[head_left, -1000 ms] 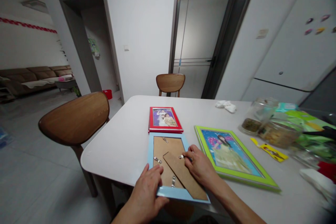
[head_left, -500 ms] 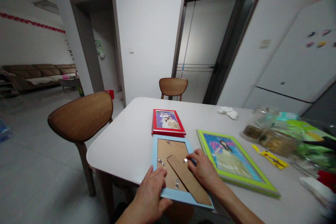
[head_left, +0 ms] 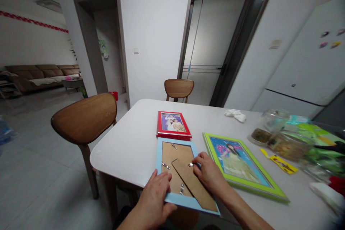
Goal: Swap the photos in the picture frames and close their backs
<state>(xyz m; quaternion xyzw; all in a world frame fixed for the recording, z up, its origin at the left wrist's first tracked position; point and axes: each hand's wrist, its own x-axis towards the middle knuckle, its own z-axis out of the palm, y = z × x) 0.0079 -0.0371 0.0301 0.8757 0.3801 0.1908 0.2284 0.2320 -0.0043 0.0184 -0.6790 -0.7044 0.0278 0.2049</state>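
Observation:
A light blue picture frame (head_left: 180,201) lies back side up at the near edge of the table, its brown backing board (head_left: 179,152) showing. Several small metal clips hold the board's edges, and a brown stand leg (head_left: 192,185) slants across it. My left hand (head_left: 156,194) grips the frame's lower left corner, fingers on top and thumb at the near edge. At the right-hand metal clip (head_left: 191,164), the fingers of my right hand (head_left: 207,172) are bent and pressed together against it. Their tips are partly hidden.
A red picture frame (head_left: 174,137) with a photo lies just beyond. A green picture frame (head_left: 269,191) lies to the right. Glass jars (head_left: 261,136), a yellow packet (head_left: 283,164) and crumpled tissue (head_left: 235,115) are farther right. Wooden chairs (head_left: 86,116) stand around the white table (head_left: 121,147).
The view has shifted slightly. Both hands keep nearly the same places on the blue picture frame, with the right fingers still at the clip.

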